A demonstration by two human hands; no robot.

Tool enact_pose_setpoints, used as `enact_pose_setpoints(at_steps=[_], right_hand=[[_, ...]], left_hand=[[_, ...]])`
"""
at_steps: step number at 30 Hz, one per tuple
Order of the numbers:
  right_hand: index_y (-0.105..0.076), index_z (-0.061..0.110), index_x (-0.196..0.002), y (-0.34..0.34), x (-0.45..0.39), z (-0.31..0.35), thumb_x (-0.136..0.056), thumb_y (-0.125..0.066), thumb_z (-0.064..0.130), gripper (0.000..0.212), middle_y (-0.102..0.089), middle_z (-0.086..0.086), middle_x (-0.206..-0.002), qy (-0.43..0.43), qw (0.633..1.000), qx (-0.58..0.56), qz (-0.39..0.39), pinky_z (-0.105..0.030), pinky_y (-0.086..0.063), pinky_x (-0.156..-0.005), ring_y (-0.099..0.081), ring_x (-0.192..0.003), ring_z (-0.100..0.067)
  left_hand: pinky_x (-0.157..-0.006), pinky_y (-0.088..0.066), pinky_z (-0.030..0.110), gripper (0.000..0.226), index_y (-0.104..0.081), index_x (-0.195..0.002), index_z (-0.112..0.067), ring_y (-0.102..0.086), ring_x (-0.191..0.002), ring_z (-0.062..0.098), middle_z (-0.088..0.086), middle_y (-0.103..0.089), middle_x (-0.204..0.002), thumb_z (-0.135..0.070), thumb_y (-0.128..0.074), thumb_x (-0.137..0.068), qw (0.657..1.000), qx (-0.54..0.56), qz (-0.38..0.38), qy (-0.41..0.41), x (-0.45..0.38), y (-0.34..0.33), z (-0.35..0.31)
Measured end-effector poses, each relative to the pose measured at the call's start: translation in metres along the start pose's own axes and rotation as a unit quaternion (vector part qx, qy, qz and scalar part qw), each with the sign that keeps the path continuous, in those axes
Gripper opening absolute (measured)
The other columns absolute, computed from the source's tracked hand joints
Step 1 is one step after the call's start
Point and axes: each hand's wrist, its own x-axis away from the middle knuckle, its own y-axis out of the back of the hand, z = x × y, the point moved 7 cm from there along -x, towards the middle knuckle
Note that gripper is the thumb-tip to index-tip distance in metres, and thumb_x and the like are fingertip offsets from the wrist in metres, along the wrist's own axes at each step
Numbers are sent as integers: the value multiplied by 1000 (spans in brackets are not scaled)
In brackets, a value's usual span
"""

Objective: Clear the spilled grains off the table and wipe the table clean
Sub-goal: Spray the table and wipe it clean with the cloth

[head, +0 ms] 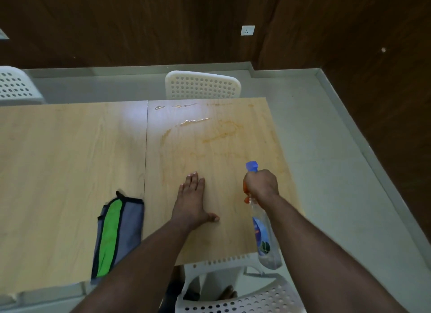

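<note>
The light wooden table (70, 161) shows yellowish smears and wet droplets (193, 121) toward its far edge. The left hand (192, 201) presses flat on it, fingers straight; right of it, the right hand (261, 184) grips a clear blue-capped spray bottle (264, 238). A folded grey-and-green cloth (117, 235) lies left of the left hand.

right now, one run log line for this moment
phase: spraying | right hand: grips spray bottle | left hand: flat on table | cloth: unused

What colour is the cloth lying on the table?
The cloth is grey with a bright green stripe and dark edging, seen in the head view.
</note>
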Motion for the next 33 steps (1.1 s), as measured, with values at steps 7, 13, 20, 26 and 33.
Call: enact_pose_setpoints(at_steps=[7,13,20,26,33], right_hand=[[-73,0,-79,-52,47,-10,-77,-59,6,15,-74,-13,-66,66,989,61,113,-35,-61,-58,-74,-52,-27],[-69,5,-84,-59,64,-33,-72,-54,12,21,-74,-12,-70,77,991,54,100,-47,-67,-66,-74,-53,-27],[-70,4,-82,-17,57,-68,-75,-56,10,17,-74,-12,-69,43,997,33,57,-45,-67,-66,-74,-55,-27],[-70,1,-76,34,42,-93,-78,-55,5,15,-73,-12,-64,40,998,-34,-25,-44,-63,-66,-72,-49,-24],[-69,4,-77,53,42,-114,-80,-55,9,15,-72,-10,-66,19,995,-70,-62,-43,-64,-65,-73,-51,-26]], left_hand=[[-131,2,43,148,10,-167,-18,19,-161,22,4,20,-174,-72,-84,-67,999,25,-25,26,32,-16,11],[-132,2,45,153,14,-166,-17,18,-161,23,5,20,-174,-76,-84,-64,998,28,-35,43,48,-28,9],[-132,2,47,150,14,-166,-16,18,-161,24,6,20,-174,-76,-82,-67,999,7,-22,31,57,-44,-22],[-131,3,48,145,14,-166,-17,20,-160,25,5,22,-174,-73,-81,-71,1000,-3,-4,16,58,-55,-53],[-132,-1,48,136,6,-168,-18,16,-161,24,4,18,-175,-67,-81,-76,1000,-24,14,-7,61,-62,-68]])
